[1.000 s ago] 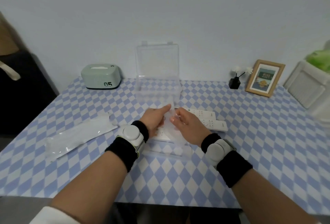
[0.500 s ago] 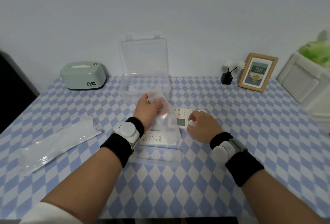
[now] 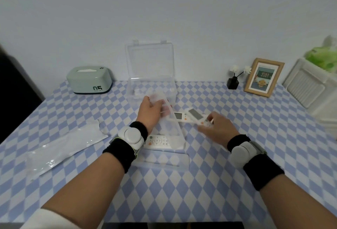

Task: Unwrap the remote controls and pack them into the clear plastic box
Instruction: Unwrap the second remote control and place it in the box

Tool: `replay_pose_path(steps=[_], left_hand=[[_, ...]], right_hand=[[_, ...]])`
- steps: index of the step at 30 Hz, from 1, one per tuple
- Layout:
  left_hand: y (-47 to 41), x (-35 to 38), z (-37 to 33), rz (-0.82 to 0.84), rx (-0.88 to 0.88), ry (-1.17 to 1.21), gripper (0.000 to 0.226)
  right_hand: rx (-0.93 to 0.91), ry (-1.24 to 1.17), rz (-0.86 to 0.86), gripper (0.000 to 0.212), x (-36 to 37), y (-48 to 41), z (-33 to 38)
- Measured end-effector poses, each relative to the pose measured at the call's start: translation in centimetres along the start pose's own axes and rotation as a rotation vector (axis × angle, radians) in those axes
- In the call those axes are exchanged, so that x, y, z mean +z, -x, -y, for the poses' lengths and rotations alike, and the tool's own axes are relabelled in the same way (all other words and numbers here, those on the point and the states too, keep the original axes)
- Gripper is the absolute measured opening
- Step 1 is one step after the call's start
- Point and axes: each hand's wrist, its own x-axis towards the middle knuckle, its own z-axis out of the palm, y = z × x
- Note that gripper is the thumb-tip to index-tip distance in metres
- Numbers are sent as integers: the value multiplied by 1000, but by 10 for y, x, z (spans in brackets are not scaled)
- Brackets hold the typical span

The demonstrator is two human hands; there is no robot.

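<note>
My left hand (image 3: 150, 112) grips a clear plastic wrapper (image 3: 168, 128) and holds it lifted in front of the clear plastic box (image 3: 152, 88), whose lid stands open against the wall. My right hand (image 3: 217, 128) holds a white remote control (image 3: 196, 115) by its lower end, tilted above the table. A second white remote (image 3: 179, 116) lies flat just behind it. Another remote (image 3: 157, 141) with orange buttons lies under the wrapper, near my left wrist, on more clear packaging (image 3: 164, 161).
An empty clear wrapper (image 3: 63, 148) lies on the checked tablecloth at the left. A green tissue box (image 3: 89, 80) stands at the back left. A small black vase (image 3: 233, 82), a framed picture (image 3: 263, 77) and a white crate (image 3: 313, 90) line the back right.
My left hand has raised the wrapper further off the table. My right hand has pulled a remote out to the right and lifted it. My head has moved, shifting the view.
</note>
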Motion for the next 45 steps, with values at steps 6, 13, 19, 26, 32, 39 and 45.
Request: replay_pose_path(steps=[6,13,19,26,32,39,45], left_hand=[[16,-5,-2,27,13,-173,42],[29,-21,-15,31,-15,-79,33],[36,-30,-26,-2,17,-48,43],[41,-39,-31,-32,66,-78,46],[45,-41,-28,12,104,-30,34],[52,-43,-24,43,212,-237,59],[46,-41,-21,-91,261,-296,51]], right_hand=[[-108,-583,219,28,-12,22,46],[-219,-481,321,22,2,37,79],[-306,-175,144,38,12,40,84],[-362,-81,-131,50,19,49,100],[-288,-134,-191,48,25,52,108],[-204,-435,-34,44,28,57,118],[-225,-268,-233,55,34,52,115]])
